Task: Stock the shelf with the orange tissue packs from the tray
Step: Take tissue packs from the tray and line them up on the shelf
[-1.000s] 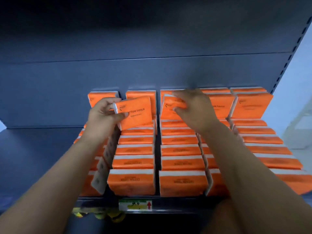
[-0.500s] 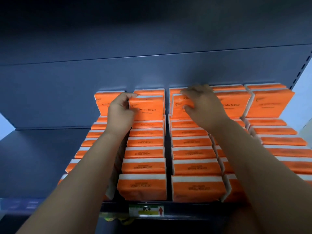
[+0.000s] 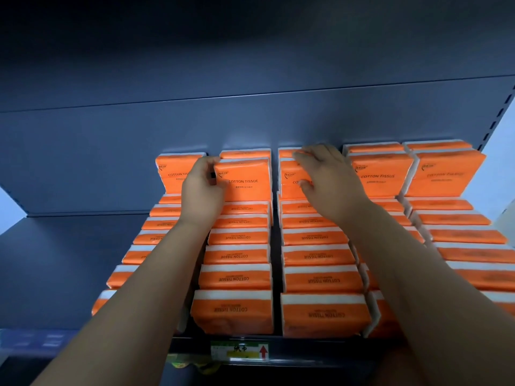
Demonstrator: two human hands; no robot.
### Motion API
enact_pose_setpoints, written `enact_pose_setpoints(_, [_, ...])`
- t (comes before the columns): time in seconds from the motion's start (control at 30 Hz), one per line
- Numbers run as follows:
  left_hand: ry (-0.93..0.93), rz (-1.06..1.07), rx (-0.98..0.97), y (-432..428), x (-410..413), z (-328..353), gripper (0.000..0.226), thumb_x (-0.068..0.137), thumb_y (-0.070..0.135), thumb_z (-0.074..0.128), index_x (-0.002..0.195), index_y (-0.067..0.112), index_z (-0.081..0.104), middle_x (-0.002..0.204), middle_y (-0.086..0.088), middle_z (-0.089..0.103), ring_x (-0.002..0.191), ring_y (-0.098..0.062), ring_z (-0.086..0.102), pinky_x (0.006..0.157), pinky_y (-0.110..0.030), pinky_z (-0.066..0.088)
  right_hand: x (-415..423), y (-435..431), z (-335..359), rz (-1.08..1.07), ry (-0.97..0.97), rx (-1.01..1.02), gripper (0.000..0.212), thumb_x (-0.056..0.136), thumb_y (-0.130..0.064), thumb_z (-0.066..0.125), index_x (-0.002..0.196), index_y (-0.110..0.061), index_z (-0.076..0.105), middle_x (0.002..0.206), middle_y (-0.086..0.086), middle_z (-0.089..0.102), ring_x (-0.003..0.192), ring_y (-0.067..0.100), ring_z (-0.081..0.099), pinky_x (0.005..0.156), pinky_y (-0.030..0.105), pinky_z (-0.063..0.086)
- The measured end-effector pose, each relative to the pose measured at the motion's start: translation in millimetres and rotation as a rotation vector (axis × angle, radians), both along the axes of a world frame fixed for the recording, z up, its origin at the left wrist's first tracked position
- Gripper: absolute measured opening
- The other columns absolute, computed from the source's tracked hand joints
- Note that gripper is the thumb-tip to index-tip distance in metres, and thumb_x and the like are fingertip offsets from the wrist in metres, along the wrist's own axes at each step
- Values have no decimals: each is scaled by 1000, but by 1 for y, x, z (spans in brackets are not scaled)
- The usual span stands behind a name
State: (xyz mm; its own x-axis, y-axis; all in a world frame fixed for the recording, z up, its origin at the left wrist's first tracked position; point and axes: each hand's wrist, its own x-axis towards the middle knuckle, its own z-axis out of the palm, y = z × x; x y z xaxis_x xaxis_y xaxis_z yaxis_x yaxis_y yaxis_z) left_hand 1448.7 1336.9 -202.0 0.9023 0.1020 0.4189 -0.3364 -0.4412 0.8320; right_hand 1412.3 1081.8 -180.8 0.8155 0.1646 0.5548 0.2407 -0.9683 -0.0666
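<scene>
Your left hand [image 3: 202, 190] pinches the left edge of an upright orange tissue pack [image 3: 245, 179], thumb on its front face and fingers wrapped behind, at the back of the second row of packs on the shelf [image 3: 195, 348]. Just left of that grip stands another upright pack [image 3: 172, 174]; below your wrist, flat packs run forward to the shelf edge. To seat the pack well, I judge you should press it square against the one behind and let go only once it stands alone.

Your right hand [image 3: 328, 179] covers a second upright pack [image 3: 291, 176] in the next row, fingers curled over its top edge, thumb on the front. Right of that grip two more upright packs [image 3: 381, 174] stand untouched. No tray is in view.

Compared with half a second ago, both hands sit slightly deeper and both packs stand straighter; a second ago the left pack was tilted and clear of the row.
</scene>
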Motion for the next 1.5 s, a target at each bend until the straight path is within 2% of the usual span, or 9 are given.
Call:
enact_pose_setpoints(0.33, [-7, 47, 4, -8, -11, 8, 40, 94, 1, 60, 117, 34, 56, 98, 29, 59, 96, -2, 63, 97, -47, 55, -3, 1, -2, 11, -31, -15, 64, 89, -12, 72, 149, -18, 52, 151, 8, 52, 151, 34, 34, 125, 52, 17])
enact_pose_setpoints(0.47, [-32, 126, 207, -9, -29, 21, 15, 101, 24, 55, 115, 22, 53, 98, 11, 62, 93, -24, 64, 79, -43, 53, -16, 13, 5, 22, -59, 21, 60, 94, -23, 66, 151, -17, 49, 156, 7, 49, 153, 31, 31, 126, 50, 12])
enact_pose_setpoints(0.53, [-59, 186, 403, -4, -46, 23, 26, 103, 36, 51, 120, 17, 54, 110, -1, 65, 100, -29, 62, 74, -39, 47, -27, 24, 8, 53, -54, 73, 58, 99, -31, 60, 153, -17, 47, 157, 5, 47, 153, 30, 31, 126, 47, 13])
enact_pose_setpoints(0.7, [-88, 319, 696, 17, -94, 24, 62, 104, 54, 39, 146, 10, 49, 154, -12, 49, 140, -36, 45, 111, -55, 41, -61, 65, 12, 165, 17, 226, 59, 104, -42, 50, 156, -15, 42, 160, 5, 43, 151, 26, 32, 125, 45, 26])
enact_pose_setpoints(0.8, [-75, 419, 730, 28, -124, 29, 70, 101, 59, 31, 147, 10, 49, 155, -14, 49, 144, -38, 42, 117, -57, 34, -83, 100, 16, 243, 35, 265, 63, 101, -49, 43, 155, -15, 43, 159, 3, 44, 148, 24, 37, 123, 43, 30])
enact_pose_setpoints(1.0, [83, 618, 917, 79, -218, 19, 77, 97, 61, 29, 150, 9, 49, 157, -15, 48, 147, -38, 40, 119, -58, 28, -141, 176, 21, 374, 5, 73, 67, 100, -52, 38, 154, -13, 41, 155, 5, 47, 148, 27, 38, 124, 46, 26])
enact_pose_setpoints(1.23, [350, 930, 845, 191, -378, 0, 77, 97, 66, 27, 151, 13, 46, 161, -8, 43, 151, -34, 33, 123, -55, 24, -238, 315, 3, 658, 138, 197, 64, 102, -48, 46, 151, -6, 44, 147, 15, 54, 144, 36, 42, 119, 49, 33])
enact_pose_setpoints(1.37, [497, 1120, 823, 243, -461, -28, 72, 102, 62, 28, 152, 13, 42, 162, -10, 41, 151, -35, 31, 124, -53, 20, -296, 397, -44, 757, 260, 232, 54, 99, -46, 48, 136, -7, 55, 131, 16, 62, 129, 39, 52, 108, 48, 41])
enact_pose_setpoints(1.5, [692, 1181, 774, 270, -503, -74, 73, 99, 63, 25, 146, 12, 48, 155, -11, 49, 145, -37, 39, 124, -54, 23, -323, 440, -118, 785, 461, 50, 53, 99, -45, 50, 137, -8, 52, 137, 16, 59, 134, 37, 48, 112, 47, 38])
